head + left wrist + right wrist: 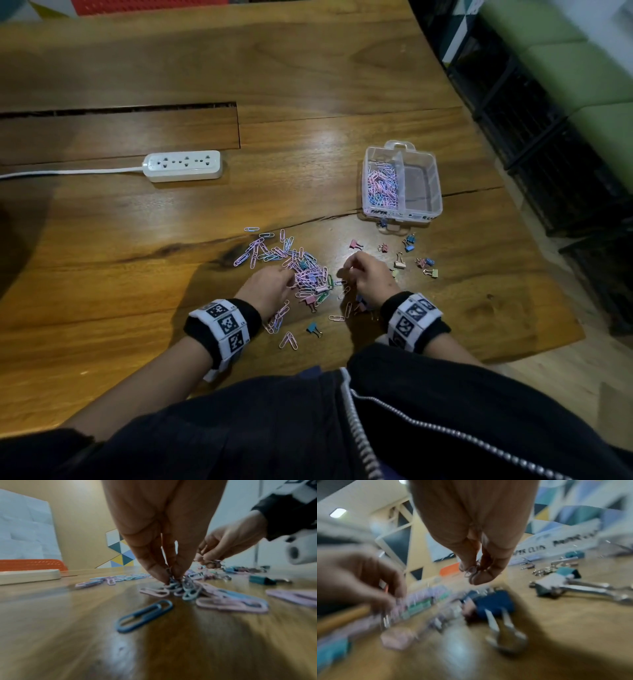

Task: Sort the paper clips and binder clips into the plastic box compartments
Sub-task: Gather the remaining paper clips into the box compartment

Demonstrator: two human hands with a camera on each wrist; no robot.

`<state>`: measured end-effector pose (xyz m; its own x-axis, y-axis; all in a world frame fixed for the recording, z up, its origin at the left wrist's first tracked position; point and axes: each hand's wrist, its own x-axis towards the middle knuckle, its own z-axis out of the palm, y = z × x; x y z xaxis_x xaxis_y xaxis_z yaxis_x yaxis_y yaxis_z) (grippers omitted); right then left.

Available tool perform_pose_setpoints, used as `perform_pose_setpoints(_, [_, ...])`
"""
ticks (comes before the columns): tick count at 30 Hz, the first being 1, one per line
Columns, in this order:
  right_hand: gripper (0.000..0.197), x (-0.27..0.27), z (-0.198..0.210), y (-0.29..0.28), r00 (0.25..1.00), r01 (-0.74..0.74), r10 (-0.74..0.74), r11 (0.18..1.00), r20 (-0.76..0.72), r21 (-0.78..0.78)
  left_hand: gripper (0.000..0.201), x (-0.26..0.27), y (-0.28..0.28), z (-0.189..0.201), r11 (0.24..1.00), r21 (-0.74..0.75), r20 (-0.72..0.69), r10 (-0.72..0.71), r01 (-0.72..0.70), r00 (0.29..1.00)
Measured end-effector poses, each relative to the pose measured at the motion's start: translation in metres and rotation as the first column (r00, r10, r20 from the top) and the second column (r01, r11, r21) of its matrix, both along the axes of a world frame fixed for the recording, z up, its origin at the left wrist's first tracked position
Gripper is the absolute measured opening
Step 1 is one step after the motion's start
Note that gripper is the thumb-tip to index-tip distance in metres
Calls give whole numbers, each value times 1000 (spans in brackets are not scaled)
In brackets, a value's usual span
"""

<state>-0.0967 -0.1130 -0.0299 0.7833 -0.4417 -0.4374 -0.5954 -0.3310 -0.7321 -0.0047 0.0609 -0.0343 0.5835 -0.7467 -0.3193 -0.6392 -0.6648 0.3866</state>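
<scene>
Across the brown wooden table lay light, slippery pastel wire paper clips — left hand and right hand each pinching several, best taken in small bunches.

We see the plastic box toward the table's right edge, paper clips filling its left compartment. Nearer the front edge lies the paper-clip pile, binder clips scattered to its right. The power strip sits far left.
</scene>
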Motion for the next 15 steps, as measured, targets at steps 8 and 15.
perform_pose_setpoints(8, [31, -10, 15, -9, 975, 191, -222, 771, -25, 607, 27, 21, 14, 15, 788, -16, -784, 372, -616, 497])
perform_pose_setpoints(15, [39, -33, 2, 5, 869, -488, 439, 837, -230, -247, 47, 2, 35, 15, 980, 140, -314, 182, -144, 932])
